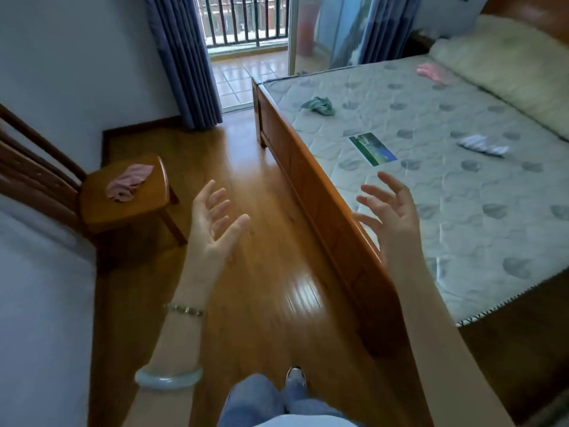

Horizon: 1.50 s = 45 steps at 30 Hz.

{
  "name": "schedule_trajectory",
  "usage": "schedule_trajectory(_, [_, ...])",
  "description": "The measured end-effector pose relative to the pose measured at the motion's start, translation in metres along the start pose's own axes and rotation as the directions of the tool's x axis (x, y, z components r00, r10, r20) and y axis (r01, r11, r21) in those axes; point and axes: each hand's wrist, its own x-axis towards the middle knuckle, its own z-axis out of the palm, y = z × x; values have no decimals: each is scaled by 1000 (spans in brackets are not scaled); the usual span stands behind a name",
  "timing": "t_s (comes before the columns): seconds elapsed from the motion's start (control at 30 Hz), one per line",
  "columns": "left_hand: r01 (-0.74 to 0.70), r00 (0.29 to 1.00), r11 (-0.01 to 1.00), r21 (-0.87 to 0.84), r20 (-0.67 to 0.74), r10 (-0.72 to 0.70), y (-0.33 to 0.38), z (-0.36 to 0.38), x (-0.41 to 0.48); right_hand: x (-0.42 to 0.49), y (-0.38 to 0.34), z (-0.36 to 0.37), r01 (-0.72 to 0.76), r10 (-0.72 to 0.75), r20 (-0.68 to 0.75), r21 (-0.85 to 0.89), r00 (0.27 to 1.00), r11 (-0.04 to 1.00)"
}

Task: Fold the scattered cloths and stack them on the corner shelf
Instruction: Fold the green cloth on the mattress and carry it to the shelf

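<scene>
Three cloths (318,105) (482,144) (434,72) on mattress (462,217) | pink cloth (127,182) on chair (129,212) | hands (215,220) (392,212) spread

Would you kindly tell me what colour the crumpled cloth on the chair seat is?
Pink, seen in the head view: the cloth lies on the wooden chair.

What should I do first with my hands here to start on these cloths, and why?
Probably reach the left hand to the pink cloth on the chair seat and pick it up. That hand and the right hand are both open and empty, and that cloth looks nearest. The others lie farther off on the mattress.
</scene>
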Motion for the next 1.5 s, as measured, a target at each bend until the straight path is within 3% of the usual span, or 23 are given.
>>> schedule_trajectory(0.37, [4, 997, 1000, 24, -76, -2, -49, -4, 229, 221, 52, 92, -29, 29, 30, 20, 999, 999])
schedule_trajectory(0.7, [-11, 1000, 998, 56, -2, 11, -76, -31, 467, 415, 69, 210, -15, 17, -41, 44, 999, 999])
schedule_trajectory(1.1, [28, 1000, 993, 117, -6, -27, -135, -19, 698, 632, 121, 285, -39, 42, -85, 30, 995, 999])
schedule_trajectory(1.5, [-69, 981, 988, 136, 190, 42, -131, 46, 953, 854, 136, 306, -23, 22, -151, -6, 988, 1000])
